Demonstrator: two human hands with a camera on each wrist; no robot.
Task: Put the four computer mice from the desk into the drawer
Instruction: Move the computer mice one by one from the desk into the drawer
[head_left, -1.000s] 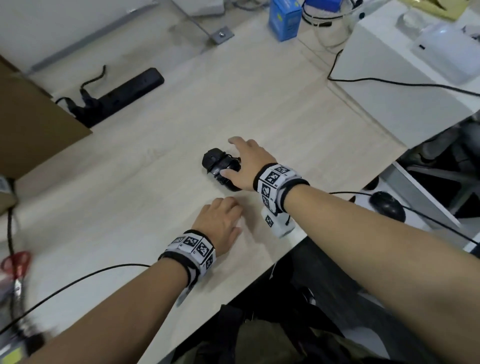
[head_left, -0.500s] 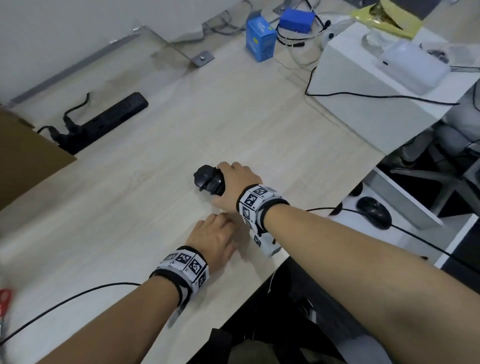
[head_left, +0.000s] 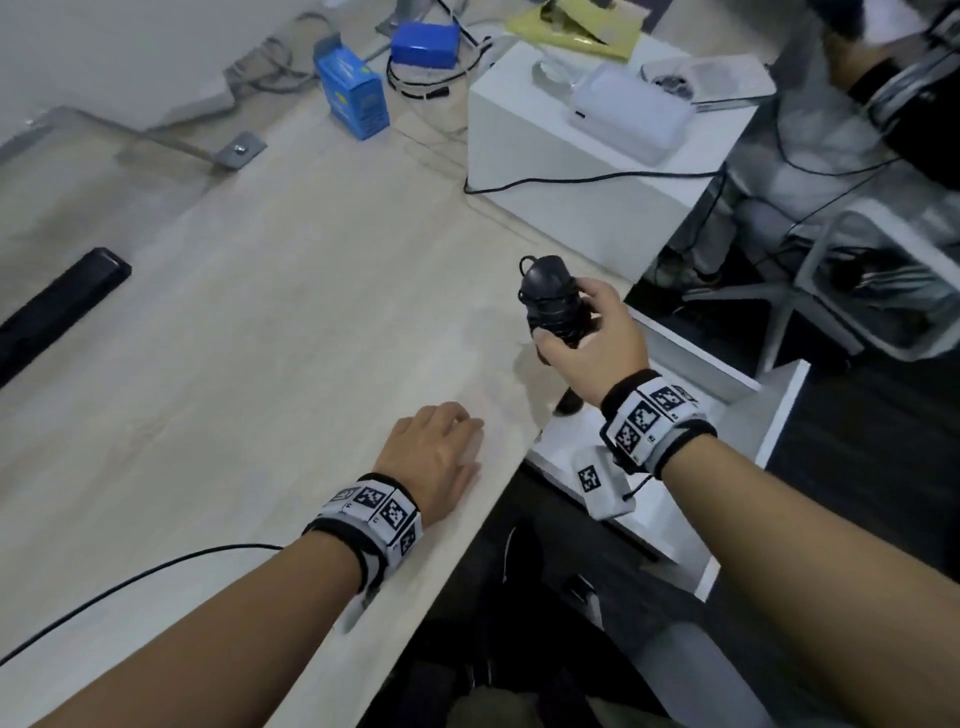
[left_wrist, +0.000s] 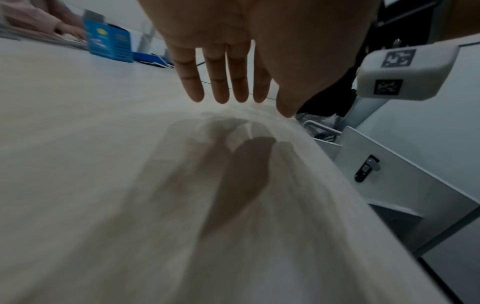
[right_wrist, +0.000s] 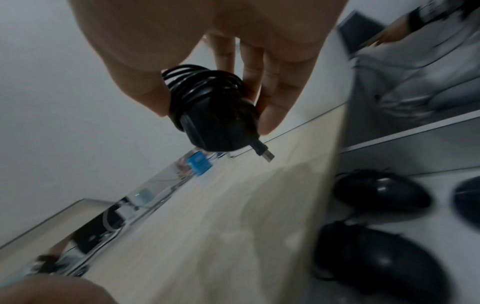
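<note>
Four fingers (right_wrist: 275, 98) and the thumb (right_wrist: 145, 90) of the right hand (head_left: 597, 343) curl around one black mouse (head_left: 553, 301), which has its cable (right_wrist: 197, 82) wound in loops around the body. In the right wrist view the thumb presses on the cable loops on one side and the fingers lie on the other side, so the mouse sits between them, near the fingertips and not deep in the palm. The plug (right_wrist: 266, 153) sticks out free past the nose of the mouse.

The step in hand seems to be the carry of this mouse from the desk (head_left: 291, 322) to the drawer (head_left: 737, 431). To do it well, the hand should probably keep the thumb on the loops, so the cable does not unwind, and lower the mouse into a bare part of the drawer floor, not on the others. The loose plug could catch on the drawer wall, so a slow descent looks wise.

At this moment the mouse is in the air above the right edge of the desk, just beside the open drawer. Inside the drawer the right wrist view shows three dark mice (right_wrist: 381, 191), so this one is probably the last.

The left hand (head_left: 436, 457) rests flat on the desk with straight fingers and holds nothing.
</note>
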